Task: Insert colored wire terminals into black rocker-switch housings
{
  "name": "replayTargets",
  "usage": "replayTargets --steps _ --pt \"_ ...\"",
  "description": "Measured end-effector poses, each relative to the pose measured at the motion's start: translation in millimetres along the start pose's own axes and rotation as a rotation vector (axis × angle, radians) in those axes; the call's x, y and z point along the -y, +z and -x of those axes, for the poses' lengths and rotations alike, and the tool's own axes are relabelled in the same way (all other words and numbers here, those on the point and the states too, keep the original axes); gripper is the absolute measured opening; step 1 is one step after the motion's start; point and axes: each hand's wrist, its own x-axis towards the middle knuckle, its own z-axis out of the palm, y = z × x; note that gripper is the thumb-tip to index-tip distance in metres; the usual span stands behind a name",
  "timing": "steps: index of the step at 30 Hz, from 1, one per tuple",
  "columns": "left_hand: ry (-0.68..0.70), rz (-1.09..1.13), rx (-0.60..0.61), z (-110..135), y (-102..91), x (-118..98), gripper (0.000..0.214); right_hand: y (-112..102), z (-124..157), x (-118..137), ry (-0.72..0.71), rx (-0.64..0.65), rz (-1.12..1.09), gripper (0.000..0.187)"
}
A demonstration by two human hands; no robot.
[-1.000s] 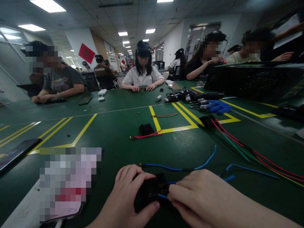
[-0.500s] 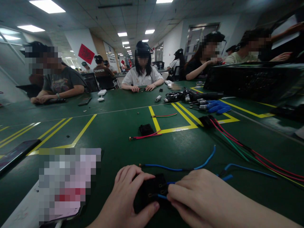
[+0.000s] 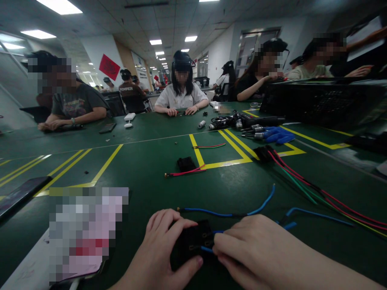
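Observation:
My left hand is wrapped around a small black plastic block, thumb on the near side and fingers on the far side. Gold-coloured contacts show in the block's openings. Two short blue wires run from the block to my right hand, whose fingers are pinched on them and hide their other ends. Just beyond both hands lies a loose blue wire with a metal terminal at its left end. Another blue wire stretches out to the right of my knuckles.
A second black block with red wires lies ahead. A third block trails red and green wires rightward. Blue-handled tools lie further back. A phone and a blurred pink item are on the left. People sit across the green table.

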Motion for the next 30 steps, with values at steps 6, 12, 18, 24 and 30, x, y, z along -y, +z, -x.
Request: replayTargets --steps 6,12,18,24,30 --pt "0.010 -0.019 -0.013 -0.8 -0.1 -0.4 0.048 -1.6 0.8 1.1 -0.020 -0.038 -0.002 0.013" --pt "0.008 -0.003 -0.006 0.3 0.5 1.3 0.049 -1.8 -0.5 -1.4 -0.032 -0.042 0.012 0.014" --pt "0.006 -0.002 -0.007 -0.4 -0.1 1.0 0.049 0.4 2.0 0.5 -0.072 -0.118 0.093 0.010" --pt "0.018 -0.014 -0.019 -0.1 0.7 0.9 0.049 7.0 0.3 0.7 -0.080 -0.183 0.182 0.014" --pt "0.011 -0.011 -0.017 0.4 0.3 0.8 0.048 1.0 1.6 1.0 -0.105 -0.156 0.154 0.010"
